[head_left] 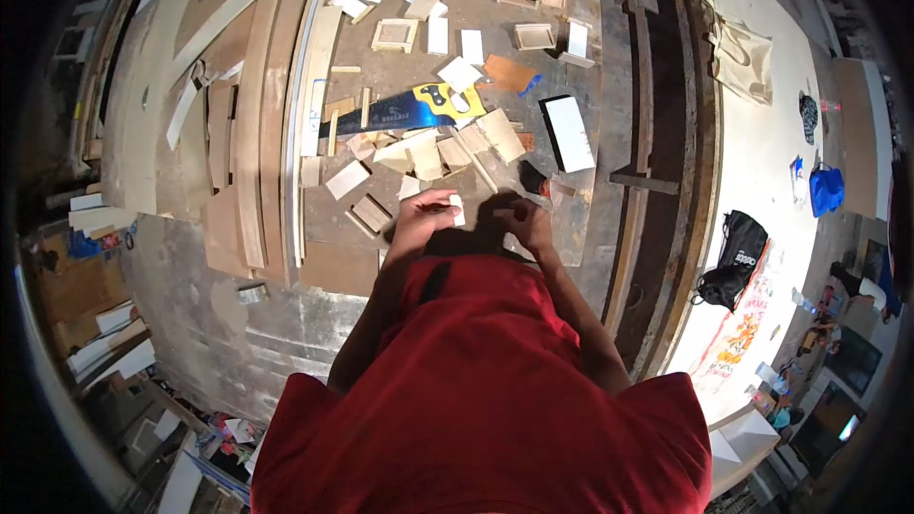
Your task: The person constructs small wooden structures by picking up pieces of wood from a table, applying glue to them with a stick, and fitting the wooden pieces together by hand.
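Observation:
My left hand [426, 216] is closed, pinching a small white piece [458, 210] between thumb and fingertips. To its right, my right hand [526, 226] has its fingers curled together; whatever they may hold is too small to make out. Just beyond my hands lie a thin wooden strip [472, 160] and several loose wood pieces [411, 154]. A handsaw [405, 110] with a yellow and black handle rests behind them. Near my left hand lies a small wooden frame piece [369, 215].
Several small wooden boxes [394, 35] are spread over the far part of the worktable [328, 271]. A white block [568, 133] lies at the right. Long boards [249, 124] line the left side. Past a gap, a pale surface holds a black drawstring bag [738, 259].

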`<state>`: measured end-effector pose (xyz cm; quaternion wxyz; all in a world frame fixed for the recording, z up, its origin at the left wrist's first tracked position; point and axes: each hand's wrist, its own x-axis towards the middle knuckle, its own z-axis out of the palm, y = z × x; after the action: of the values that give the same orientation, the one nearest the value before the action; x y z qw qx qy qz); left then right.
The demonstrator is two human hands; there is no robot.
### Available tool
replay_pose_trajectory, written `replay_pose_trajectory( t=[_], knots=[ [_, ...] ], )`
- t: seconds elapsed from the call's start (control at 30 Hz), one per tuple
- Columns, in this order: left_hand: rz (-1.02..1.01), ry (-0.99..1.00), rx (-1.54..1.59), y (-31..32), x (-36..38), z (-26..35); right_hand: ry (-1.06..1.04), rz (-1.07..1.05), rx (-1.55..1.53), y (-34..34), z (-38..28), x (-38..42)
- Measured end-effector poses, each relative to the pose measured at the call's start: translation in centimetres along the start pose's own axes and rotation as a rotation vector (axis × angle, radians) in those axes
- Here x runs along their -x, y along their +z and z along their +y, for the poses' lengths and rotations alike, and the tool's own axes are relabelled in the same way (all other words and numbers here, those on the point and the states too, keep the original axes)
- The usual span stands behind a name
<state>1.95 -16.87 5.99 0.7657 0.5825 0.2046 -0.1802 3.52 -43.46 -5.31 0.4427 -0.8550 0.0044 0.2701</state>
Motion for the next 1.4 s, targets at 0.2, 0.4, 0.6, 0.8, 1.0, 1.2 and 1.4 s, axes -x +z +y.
replay_pose_trajectory(
  t=[0.2, 0.4, 0.6, 0.8, 1.0, 1.2, 1.4],
  knots=[
    [0.039, -0.042, 0.162, 0.6, 1.1, 2.5, -0.056, 0.225, 0.442, -1.5, -2.3, 2.3],
    [0.087, 0.011, 0.206, 1.6, 2.6, 6.8, 0.117, 0.577, 0.200, -8.9, -2.9, 6.0],
    [0.066, 0.014, 0.093, 2.5, 2.1, 8.1, 0.062, 0.634, 0.388, -13.0, -7.2, 3.8],
    [0.030, 0.043, 0.084, 3.3, 2.0, 8.7, -0.048, 0.499, 0.420, -12.8, -6.1, 2.1],
    [-0.025, 0.083, -0.077, 3.8, 1.5, 8.8, -0.020, 0.517, 0.429, -13.1, -5.8, 2.2],
    [-0.237, 0.120, -0.316, 6.8, -1.8, 3.6, -0.013, 0.516, 0.334, -12.9, -4.5, 1.3],
    [-0.281, 0.286, -0.535, 10.2, -9.0, -6.0, -0.139, 0.501, 0.350, -11.7, -2.5, 0.5]
  ],
)
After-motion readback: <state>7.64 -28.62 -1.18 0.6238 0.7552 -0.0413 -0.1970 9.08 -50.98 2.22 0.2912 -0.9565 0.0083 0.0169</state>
